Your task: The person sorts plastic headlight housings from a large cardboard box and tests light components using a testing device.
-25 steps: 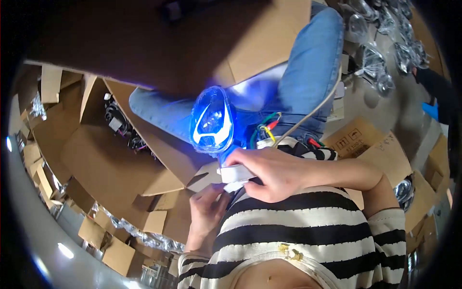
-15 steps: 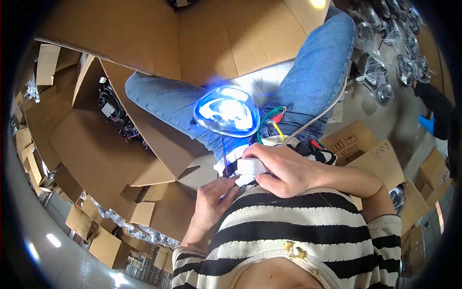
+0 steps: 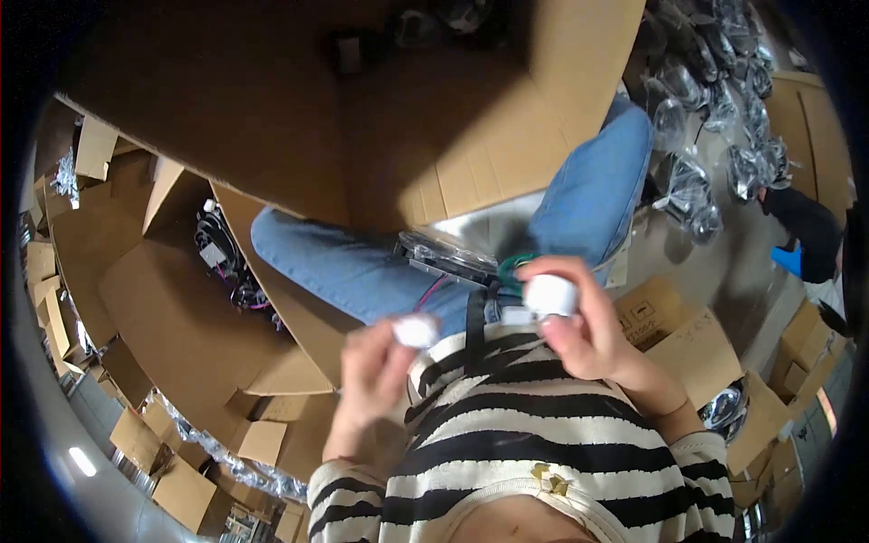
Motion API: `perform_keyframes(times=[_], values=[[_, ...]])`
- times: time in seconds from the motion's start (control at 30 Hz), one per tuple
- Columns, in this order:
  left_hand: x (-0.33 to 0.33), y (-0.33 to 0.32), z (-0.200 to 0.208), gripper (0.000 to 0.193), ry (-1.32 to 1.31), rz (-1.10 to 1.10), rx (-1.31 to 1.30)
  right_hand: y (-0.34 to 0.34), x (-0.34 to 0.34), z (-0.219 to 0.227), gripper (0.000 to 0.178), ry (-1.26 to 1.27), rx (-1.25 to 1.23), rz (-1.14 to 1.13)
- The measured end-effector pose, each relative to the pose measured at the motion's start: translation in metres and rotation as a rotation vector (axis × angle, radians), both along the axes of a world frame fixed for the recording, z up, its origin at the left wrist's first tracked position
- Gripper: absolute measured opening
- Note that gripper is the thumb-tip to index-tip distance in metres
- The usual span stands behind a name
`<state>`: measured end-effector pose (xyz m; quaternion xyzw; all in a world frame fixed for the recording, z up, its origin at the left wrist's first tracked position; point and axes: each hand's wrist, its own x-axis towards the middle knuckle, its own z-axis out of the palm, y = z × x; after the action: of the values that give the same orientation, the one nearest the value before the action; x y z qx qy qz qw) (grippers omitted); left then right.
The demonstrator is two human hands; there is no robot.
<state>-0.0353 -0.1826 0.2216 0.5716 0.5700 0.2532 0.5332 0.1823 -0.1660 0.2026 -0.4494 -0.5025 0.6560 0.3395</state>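
Note:
My right hand (image 3: 593,330) is closed round a short white roll (image 3: 550,296), held above my lap by the fingers and thumb. Apart from it, at the left, my left hand (image 3: 369,366) pinches a small white piece (image 3: 415,331); motion blurs it, so its kind is unclear. Between my thighs rests a lamp (image 3: 448,255), unlit and seen edge-on, with a clear cover and dark housing. A pink wire (image 3: 433,290) runs from it toward my lap. Beside the right hand are green wires (image 3: 509,270), and a white block (image 3: 516,315) lies at my waist next to a black strap (image 3: 475,335).
A large open carton (image 3: 434,181) stands in front, with dark parts deep inside. At left, another carton (image 3: 172,281) holds wire harnesses (image 3: 226,258). Several plastic-wrapped lamps (image 3: 692,195) lie on the floor at far right, near a person's dark sleeve (image 3: 806,226).
The lamp was glowing blue-white and faced up; now it is dark and tipped edge-on. My hands, together at the white roll before, have moved apart, the left with a white piece.

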Motion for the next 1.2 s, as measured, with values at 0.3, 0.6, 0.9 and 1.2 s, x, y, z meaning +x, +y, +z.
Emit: perform_keyframes(times=[0.3, 0.6, 0.9, 1.2], values=[[0.038, 0.192, -0.120, 0.020, -0.558, 0.397, -0.227, 0.031, 0.056, 0.018, 0.038, -0.496, 0.028, -0.052], [0.088, 0.395, -0.306, 0.023, -0.247, 0.490, -0.372, 0.069, 0.081, 0.002, 0.032, -0.569, -0.173, -0.014], [0.128, 0.469, -0.402, 0.038, 0.544, 0.207, -0.242, 0.098, 0.083, -0.013, 0.030, -0.561, -0.441, -0.014], [0.136, 0.435, -0.408, 0.019, 0.473, 0.495, 0.476, 0.093, 0.079, -0.017, 0.032, -0.563, -0.516, -0.154]])
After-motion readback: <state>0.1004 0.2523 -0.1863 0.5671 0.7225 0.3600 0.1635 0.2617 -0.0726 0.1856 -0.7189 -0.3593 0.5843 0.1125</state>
